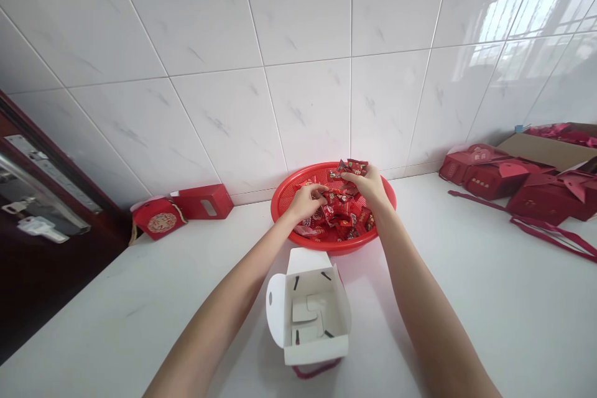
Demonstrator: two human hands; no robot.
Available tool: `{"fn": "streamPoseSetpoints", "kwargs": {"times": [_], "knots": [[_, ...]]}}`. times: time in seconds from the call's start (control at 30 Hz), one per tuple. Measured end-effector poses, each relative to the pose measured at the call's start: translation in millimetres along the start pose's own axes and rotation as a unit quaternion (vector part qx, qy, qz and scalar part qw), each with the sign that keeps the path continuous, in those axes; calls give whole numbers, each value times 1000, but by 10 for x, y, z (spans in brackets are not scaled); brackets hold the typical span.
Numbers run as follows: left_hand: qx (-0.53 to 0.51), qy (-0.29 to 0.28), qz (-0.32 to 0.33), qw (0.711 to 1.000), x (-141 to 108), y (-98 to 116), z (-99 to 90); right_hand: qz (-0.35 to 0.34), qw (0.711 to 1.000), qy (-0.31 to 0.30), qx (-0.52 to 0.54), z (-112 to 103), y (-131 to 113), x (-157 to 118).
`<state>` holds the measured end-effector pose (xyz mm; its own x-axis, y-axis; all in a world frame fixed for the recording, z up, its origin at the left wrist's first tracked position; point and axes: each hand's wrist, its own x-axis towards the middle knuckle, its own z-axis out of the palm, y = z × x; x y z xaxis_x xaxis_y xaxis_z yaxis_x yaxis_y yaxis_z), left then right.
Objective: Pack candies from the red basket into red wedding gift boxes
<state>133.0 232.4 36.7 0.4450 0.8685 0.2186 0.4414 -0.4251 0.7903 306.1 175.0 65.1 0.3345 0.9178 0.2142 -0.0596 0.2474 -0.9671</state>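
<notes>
A red plastic basket (392, 199) against the tiled wall holds many red-wrapped candies (342, 214). My left hand (308, 200) reaches into its left side, fingers curled and touching the candies; what they pinch, if anything, is too small to name. My right hand (366, 185) is over the basket's right side, closed on some wrapped candies (353, 166) that stick out at its fingertips. In front of the basket stands an open box (317, 351), white inside, with its flaps spread and nothing in it. A dark red ribbon shows below its near edge.
Two red boxes (161, 217) (203, 201) sit by the wall at the left. Several dark red boxes (501, 179) with ribbons (555, 236) lie at the right, near an open carton (548, 150). A door (41, 211) with keys is at the far left.
</notes>
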Motion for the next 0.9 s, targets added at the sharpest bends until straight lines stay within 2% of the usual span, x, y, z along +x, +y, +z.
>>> {"fn": "streamPoseSetpoints", "kwargs": {"times": [0.3, 0.9], "knots": [[-3, 11, -5, 1000, -22, 12, -13, 13, 1000, -15, 1, 7, -27, -17], [1, 85, 9, 996, -7, 6, -14, 10, 1000, -25, 8, -1, 24, 15]]}}
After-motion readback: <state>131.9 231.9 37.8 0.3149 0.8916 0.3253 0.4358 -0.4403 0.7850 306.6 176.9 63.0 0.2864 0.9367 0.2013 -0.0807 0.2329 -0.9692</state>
